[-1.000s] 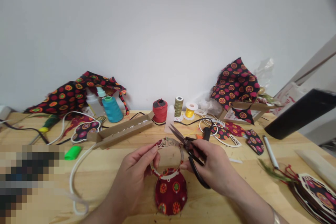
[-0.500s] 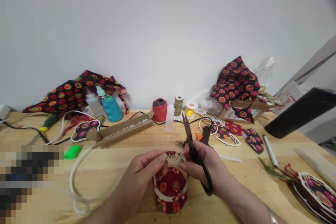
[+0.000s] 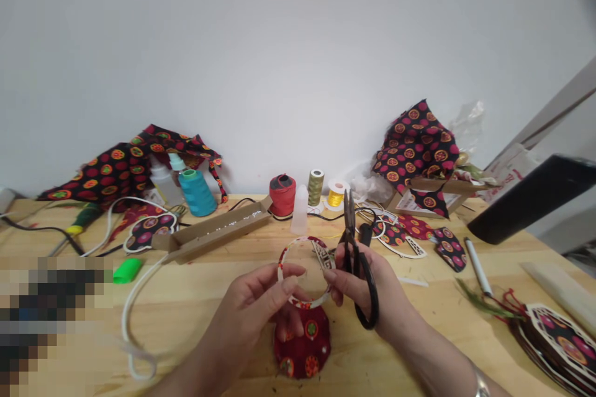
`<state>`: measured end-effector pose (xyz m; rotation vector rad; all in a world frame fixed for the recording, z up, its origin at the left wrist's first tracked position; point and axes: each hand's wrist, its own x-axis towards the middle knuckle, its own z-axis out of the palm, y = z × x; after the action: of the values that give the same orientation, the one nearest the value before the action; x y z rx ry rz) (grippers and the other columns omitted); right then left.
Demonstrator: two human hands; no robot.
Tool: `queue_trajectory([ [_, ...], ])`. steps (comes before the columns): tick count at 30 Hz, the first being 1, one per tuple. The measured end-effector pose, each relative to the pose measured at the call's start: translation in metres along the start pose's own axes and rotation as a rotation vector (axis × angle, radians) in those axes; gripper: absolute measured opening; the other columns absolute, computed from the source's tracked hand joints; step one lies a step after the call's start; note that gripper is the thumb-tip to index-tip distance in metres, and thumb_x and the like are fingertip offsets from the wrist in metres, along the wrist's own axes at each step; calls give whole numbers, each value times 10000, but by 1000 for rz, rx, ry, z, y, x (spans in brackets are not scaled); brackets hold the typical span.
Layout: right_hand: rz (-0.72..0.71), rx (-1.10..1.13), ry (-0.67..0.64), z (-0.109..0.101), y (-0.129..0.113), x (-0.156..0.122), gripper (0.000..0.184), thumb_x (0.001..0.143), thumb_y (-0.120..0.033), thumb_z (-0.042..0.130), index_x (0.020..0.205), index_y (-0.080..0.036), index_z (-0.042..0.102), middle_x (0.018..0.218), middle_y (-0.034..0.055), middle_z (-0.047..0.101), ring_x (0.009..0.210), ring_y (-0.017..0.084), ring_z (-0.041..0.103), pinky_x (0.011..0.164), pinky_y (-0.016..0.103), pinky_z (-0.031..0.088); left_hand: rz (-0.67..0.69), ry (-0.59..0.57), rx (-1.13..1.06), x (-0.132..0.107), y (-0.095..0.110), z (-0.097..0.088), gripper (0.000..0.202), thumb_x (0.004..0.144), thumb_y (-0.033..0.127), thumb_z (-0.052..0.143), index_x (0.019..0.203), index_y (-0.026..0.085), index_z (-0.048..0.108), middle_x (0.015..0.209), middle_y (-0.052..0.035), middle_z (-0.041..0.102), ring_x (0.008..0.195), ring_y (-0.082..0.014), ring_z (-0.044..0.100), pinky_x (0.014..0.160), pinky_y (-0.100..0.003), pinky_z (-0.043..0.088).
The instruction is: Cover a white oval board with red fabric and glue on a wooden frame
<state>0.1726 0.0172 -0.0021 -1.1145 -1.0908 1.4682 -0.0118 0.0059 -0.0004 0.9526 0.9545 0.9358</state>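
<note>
Black scissors, blades up, sit clenched in the right hand beside the white ring, which the left hand pinches above a red fabric disc.

black scissors, red dotted fabric disc, teal spool, yellow spool.

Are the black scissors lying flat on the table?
No, the right hand holds the scissors with their blades pointing up, while the left hand pinches the ring.
</note>
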Motion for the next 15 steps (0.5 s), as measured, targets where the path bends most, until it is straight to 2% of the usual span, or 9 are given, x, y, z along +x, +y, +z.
queue_trajectory([
  [7,7,15,-26,0,0,-1,387,575,-285,801,749,-177,473,551,-88,522,458,79,535,480,209,441,-58,-59,24,3,-10,-3,362,730,383,695,989,141,619,728,-80,732,487,-152,629,440,-236,448],
  [12,6,22,-108,0,-1,-1,380,587,-282,798,758,-180,476,575,-66,568,501,106,584,525,231,468,-77,-146,-56,4,-8,1,293,730,328,705,942,130,667,614,-58,717,503,-148,638,473,-231,478],
  [15,-17,-44,-95,-3,0,0,334,618,-306,769,762,-177,496,626,-39,597,520,107,582,519,232,459,-63,-89,-102,5,-6,2,255,703,302,727,885,128,689,639,-64,723,518,-159,653,469,-232,482],
])
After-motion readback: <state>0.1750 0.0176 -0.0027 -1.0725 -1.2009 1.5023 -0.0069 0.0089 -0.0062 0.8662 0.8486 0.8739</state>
